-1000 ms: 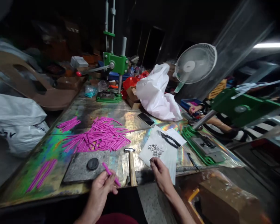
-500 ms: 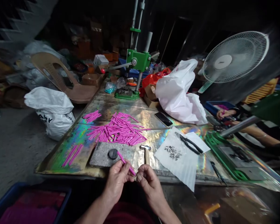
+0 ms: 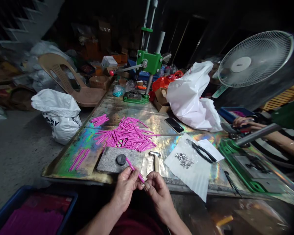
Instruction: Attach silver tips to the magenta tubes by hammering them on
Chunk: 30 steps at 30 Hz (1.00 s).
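My left hand pinches a pink stick near its lower end, just in front of the table's near edge. My right hand is closed at the stick's tip, fingers pinched on something too small to make out. Right above the hands lie a grey stone slab with a black round disc on it and a hammer. A heap of pink sticks lies behind the slab. Small metal pieces sit on a white sheet to the right.
Black pliers, a phone, a white plastic bag, two green hand presses and a fan stand around. Another person's arm rests at the right. A blue bin of pink sticks is at lower left.
My right hand left the white sheet and came to the tip of the pink stick in my left hand. My view pulled back from the table.
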Tool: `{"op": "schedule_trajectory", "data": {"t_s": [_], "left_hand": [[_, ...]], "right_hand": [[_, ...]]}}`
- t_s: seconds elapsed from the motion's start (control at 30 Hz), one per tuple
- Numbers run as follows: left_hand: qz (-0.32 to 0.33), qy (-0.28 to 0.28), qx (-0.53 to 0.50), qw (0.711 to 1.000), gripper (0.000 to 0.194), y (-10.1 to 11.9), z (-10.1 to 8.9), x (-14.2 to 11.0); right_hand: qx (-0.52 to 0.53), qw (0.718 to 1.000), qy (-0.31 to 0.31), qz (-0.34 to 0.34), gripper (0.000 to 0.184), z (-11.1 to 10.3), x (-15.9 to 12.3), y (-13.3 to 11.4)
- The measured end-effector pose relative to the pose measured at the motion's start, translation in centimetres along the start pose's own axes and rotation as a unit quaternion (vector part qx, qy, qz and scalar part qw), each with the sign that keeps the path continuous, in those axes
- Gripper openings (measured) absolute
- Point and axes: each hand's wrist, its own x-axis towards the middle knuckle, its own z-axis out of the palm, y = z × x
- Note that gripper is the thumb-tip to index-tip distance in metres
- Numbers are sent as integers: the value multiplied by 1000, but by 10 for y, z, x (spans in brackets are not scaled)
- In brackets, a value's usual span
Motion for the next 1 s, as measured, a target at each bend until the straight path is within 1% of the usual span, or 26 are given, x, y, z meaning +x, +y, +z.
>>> {"op": "schedule_trajectory", "data": {"t_s": [0.2,0.37,0.47,0.57,0.67,0.8,0.87,0.93,1.0], "left_hand": [[-14,1,-11,1000,30,-1,-1,0],[-25,0,-22,999,31,-2,-2,0],[-10,-2,-6,1000,31,-3,-1,-1],[18,-10,32,999,29,-6,-3,0],[42,-9,67,997,28,-10,-5,1],[49,5,77,996,29,-12,-8,1],[44,16,67,997,30,-10,-7,0],[38,26,48,998,32,-5,-8,1],[47,38,38,997,31,3,-12,3]], "right_hand": [[30,999,-26,20,22,-4,2,-2],[36,998,-37,21,23,-7,3,-2],[43,998,-37,21,22,-7,3,0],[60,997,-34,18,23,-5,3,1],[73,997,-15,24,24,-3,4,2],[56,997,42,24,26,0,5,3],[27,998,61,17,27,2,5,5],[0,998,66,11,27,2,5,8],[-22,997,71,6,27,-1,5,10]]}}
